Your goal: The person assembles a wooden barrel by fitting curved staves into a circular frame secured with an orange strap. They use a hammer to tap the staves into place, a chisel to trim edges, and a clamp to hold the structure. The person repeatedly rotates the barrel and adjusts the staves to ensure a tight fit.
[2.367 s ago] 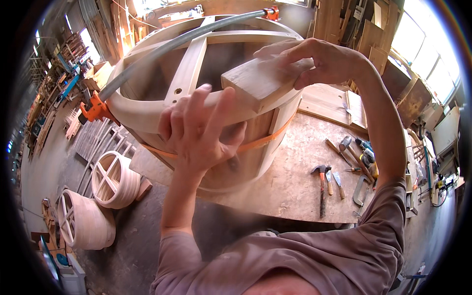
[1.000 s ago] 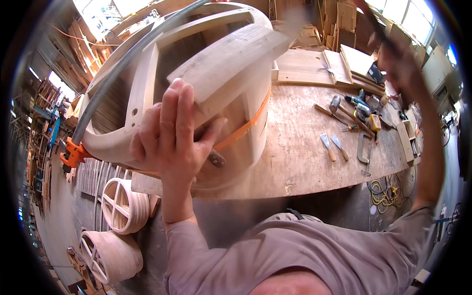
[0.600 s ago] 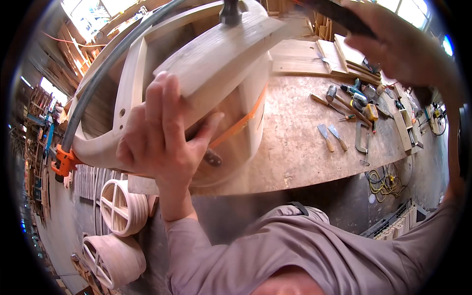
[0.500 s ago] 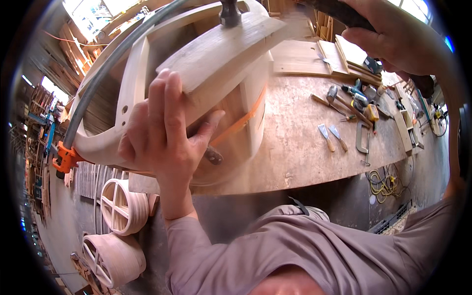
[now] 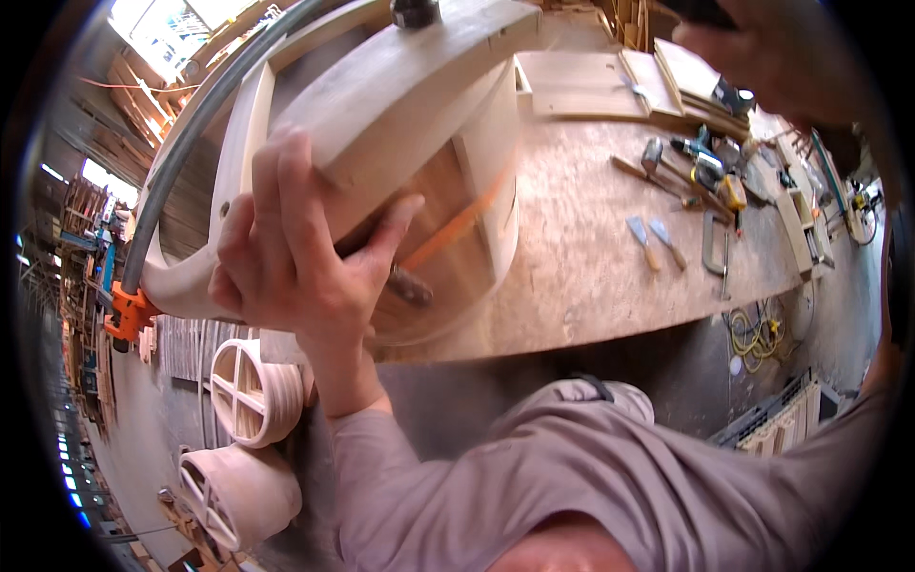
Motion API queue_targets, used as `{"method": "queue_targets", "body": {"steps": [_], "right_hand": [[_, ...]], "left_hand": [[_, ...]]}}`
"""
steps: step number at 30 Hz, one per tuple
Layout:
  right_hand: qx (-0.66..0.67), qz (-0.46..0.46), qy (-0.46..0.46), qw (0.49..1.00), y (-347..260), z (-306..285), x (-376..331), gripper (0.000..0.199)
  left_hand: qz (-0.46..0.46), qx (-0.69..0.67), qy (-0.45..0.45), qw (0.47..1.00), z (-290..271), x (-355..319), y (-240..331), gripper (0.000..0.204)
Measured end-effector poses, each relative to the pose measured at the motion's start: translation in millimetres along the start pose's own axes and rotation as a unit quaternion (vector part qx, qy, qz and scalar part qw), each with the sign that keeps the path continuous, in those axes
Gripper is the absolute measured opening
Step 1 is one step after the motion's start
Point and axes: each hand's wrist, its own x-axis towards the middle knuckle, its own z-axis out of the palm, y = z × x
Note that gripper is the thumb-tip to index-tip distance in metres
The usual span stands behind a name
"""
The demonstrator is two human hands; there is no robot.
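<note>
On the workbench (image 5: 591, 276) stands a round wooden frame (image 5: 238, 238) — the left hand (image 5: 295, 257) presses, fingers spread, on a wooden block (image 5: 410, 95) slanting across its top. Up right, the right hand (image 5: 791, 57) grips a dark handle — the tool head (image 5: 415, 11) meets the block's far end.

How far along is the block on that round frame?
Strapped up: an orange band rings the round wooden frame. In hand: the left hand steadies the wooden block while the right hand is raised with a dark handle. Whether the block is seated, I cannot tell.
</note>
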Motion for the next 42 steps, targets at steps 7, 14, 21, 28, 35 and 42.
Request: {"method": "queue_targets", "body": {"steps": [7,14,21,28,35,42], "right_hand": [[0.003,-0.006,0.003,1.000,-5,-4,-3,0.040],[-0.006,-0.021,0.008,1.000,-3,13,-4,0.043],[-0.002,-0.013,0.016,1.000,-5,9,-1,0.047],[0.092,0.031,0.010,0.995,-45,3,-9,0.052],[0.047,-0.100,0.001,0.994,-88,-13,-11,0.033],[0.099,0.014,-0.108,0.989,-67,-9,-14,0.041]], "left_hand": [[0.005,0.007,0.003,1.000,0,1,-2,0.087],[0.023,0.048,-0.002,0.999,-3,-2,-2,0.101],[0.026,-0.051,0.033,0.998,-2,11,-5,0.075],[0.050,-0.063,-0.036,0.996,-10,19,-9,0.065],[-0.008,-0.119,0.051,0.992,-22,6,-35,0.046],[0.063,-0.176,0.081,0.979,-9,7,-38,0.039]]}}
